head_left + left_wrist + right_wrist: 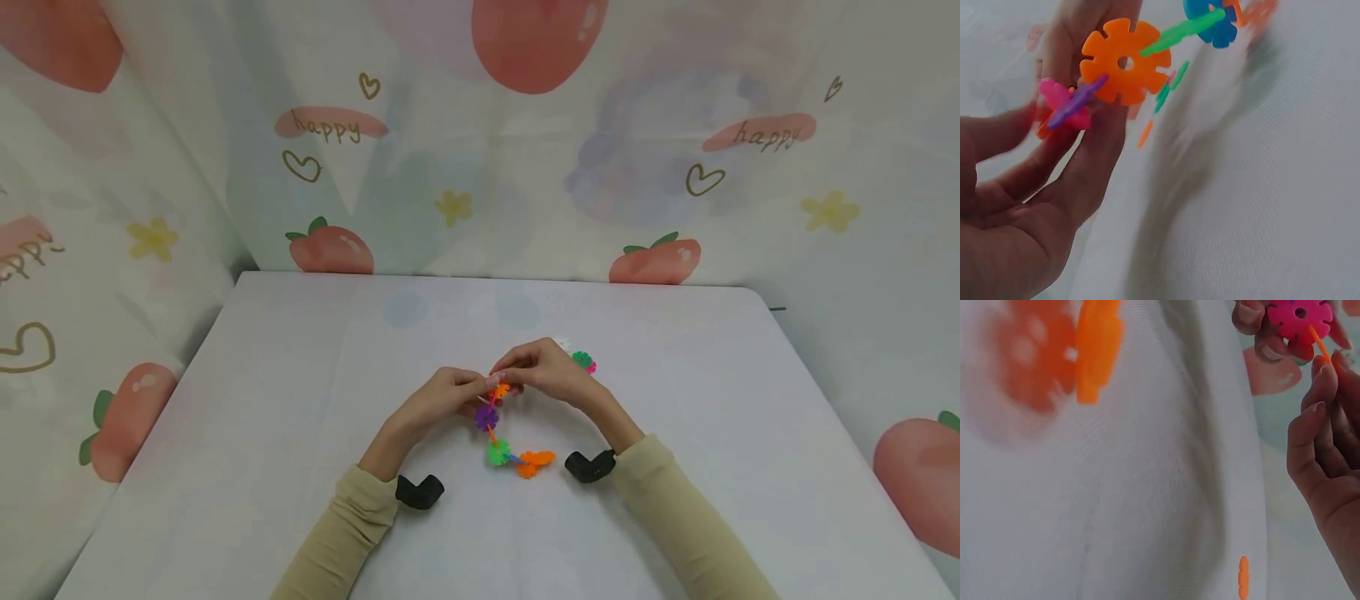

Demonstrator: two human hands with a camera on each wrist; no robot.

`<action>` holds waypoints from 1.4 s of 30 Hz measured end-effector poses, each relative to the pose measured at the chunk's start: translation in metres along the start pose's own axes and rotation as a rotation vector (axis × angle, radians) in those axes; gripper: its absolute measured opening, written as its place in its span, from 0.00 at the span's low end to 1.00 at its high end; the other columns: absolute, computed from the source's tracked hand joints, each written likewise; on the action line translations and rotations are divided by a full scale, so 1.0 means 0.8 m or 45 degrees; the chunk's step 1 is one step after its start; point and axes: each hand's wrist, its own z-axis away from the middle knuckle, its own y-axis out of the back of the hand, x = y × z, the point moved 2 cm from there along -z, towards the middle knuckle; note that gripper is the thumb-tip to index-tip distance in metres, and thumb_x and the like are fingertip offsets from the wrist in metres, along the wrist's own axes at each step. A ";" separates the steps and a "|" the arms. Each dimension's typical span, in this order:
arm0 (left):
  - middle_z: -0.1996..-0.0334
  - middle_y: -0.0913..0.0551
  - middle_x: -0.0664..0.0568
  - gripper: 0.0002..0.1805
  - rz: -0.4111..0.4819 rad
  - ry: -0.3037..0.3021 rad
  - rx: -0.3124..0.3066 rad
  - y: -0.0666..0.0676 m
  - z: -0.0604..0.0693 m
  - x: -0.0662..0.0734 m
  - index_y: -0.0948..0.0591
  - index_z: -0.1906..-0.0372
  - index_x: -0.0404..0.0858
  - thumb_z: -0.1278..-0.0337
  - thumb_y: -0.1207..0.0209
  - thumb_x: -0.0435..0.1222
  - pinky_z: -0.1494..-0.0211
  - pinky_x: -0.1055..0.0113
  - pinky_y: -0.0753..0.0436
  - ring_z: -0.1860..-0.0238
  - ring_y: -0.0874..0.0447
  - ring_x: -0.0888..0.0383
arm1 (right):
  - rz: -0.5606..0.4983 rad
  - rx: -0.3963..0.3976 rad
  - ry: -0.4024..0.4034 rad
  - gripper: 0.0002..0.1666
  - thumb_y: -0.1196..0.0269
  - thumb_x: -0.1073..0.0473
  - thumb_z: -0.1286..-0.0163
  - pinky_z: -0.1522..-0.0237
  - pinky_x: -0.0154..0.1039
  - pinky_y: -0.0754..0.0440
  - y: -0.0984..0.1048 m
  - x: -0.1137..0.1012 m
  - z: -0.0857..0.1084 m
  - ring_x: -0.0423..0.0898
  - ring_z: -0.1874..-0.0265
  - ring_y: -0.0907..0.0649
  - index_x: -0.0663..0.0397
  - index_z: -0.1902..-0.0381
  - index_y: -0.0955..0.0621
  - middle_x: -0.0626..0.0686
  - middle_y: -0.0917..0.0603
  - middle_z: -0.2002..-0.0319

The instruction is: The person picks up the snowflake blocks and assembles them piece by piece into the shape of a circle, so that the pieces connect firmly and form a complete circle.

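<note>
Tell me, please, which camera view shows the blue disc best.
The left wrist view: the blue disc appears large, its notched face visible, though cropped above. The head view shows a small sliver; the right wrist, nothing.

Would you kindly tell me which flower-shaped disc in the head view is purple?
The purple disc, pictured between the left hand and the light green disc; no other disc there shows purple.

Got a chain of discs (487,418) starting right between left hand (444,394) and right hand (552,372) — out over the middle of the tabletop (300,417), coming nearer, then bending right. Also got other discs (582,360) just behind the right hand. Can see left wrist mount (420,492) left of the chain, right wrist mount (590,467) right of it — plus hung cloth (420,158) behind and along both sides.
</note>
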 end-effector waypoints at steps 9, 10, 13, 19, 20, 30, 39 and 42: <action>0.58 0.09 0.39 0.15 0.101 -0.022 0.084 0.005 0.001 -0.002 0.14 0.54 0.28 0.25 0.42 0.38 0.49 0.63 0.12 0.58 0.09 0.54 | 0.126 0.137 0.007 0.15 0.36 0.54 0.24 0.61 0.44 0.15 0.013 0.012 0.002 0.56 0.66 0.16 0.60 0.53 0.12 0.63 0.12 0.63; 0.57 0.09 0.39 0.15 0.122 -0.023 0.080 0.006 0.002 -0.002 0.14 0.53 0.28 0.25 0.42 0.38 0.49 0.62 0.12 0.58 0.08 0.53 | 0.151 0.169 0.003 0.15 0.35 0.54 0.24 0.60 0.42 0.15 0.017 0.014 0.003 0.57 0.64 0.16 0.61 0.52 0.12 0.62 0.11 0.61; 0.57 0.09 0.39 0.16 0.152 -0.011 0.075 0.008 0.003 -0.001 0.15 0.51 0.27 0.26 0.41 0.38 0.49 0.62 0.11 0.58 0.09 0.54 | 0.271 0.247 -0.006 0.15 0.33 0.54 0.26 0.60 0.38 0.16 0.029 0.018 0.007 0.54 0.62 0.15 0.59 0.51 0.12 0.57 0.10 0.58; 0.57 0.09 0.39 0.15 0.167 0.017 0.073 0.008 0.001 -0.001 0.15 0.52 0.27 0.26 0.41 0.37 0.49 0.63 0.11 0.58 0.09 0.55 | 0.458 0.313 -0.019 0.12 0.31 0.57 0.29 0.58 0.37 0.17 0.048 0.034 0.012 0.46 0.62 0.16 0.54 0.52 0.11 0.52 0.10 0.56; 0.57 0.09 0.39 0.15 0.169 0.018 0.074 0.009 0.001 -0.002 0.15 0.52 0.27 0.26 0.41 0.37 0.49 0.63 0.11 0.58 0.09 0.56 | 0.468 0.318 -0.024 0.11 0.31 0.57 0.29 0.58 0.37 0.17 0.050 0.037 0.013 0.46 0.62 0.16 0.54 0.52 0.11 0.52 0.10 0.56; 0.55 0.10 0.38 0.16 0.179 0.023 0.077 0.008 0.003 -0.004 0.15 0.51 0.27 0.25 0.43 0.38 0.49 0.65 0.12 0.57 0.09 0.56 | 0.513 0.348 -0.128 0.14 0.32 0.62 0.30 0.56 0.41 0.15 0.067 0.052 0.015 0.53 0.57 0.14 0.58 0.48 0.13 0.57 0.11 0.53; 0.55 0.10 0.37 0.17 0.202 0.013 0.072 0.010 0.004 -0.004 0.15 0.50 0.25 0.24 0.44 0.37 0.50 0.65 0.12 0.57 0.09 0.55 | 0.618 0.302 -0.178 0.19 0.29 0.62 0.34 0.51 0.48 0.16 0.071 0.056 -0.002 0.54 0.57 0.16 0.65 0.47 0.15 0.60 0.13 0.55; 0.54 0.10 0.37 0.17 0.211 0.015 0.063 0.010 0.003 -0.004 0.15 0.50 0.25 0.24 0.44 0.37 0.50 0.66 0.12 0.57 0.09 0.55 | 0.652 0.285 -0.186 0.17 0.28 0.62 0.35 0.54 0.44 0.18 0.069 0.056 -0.005 0.53 0.60 0.18 0.65 0.50 0.14 0.60 0.15 0.57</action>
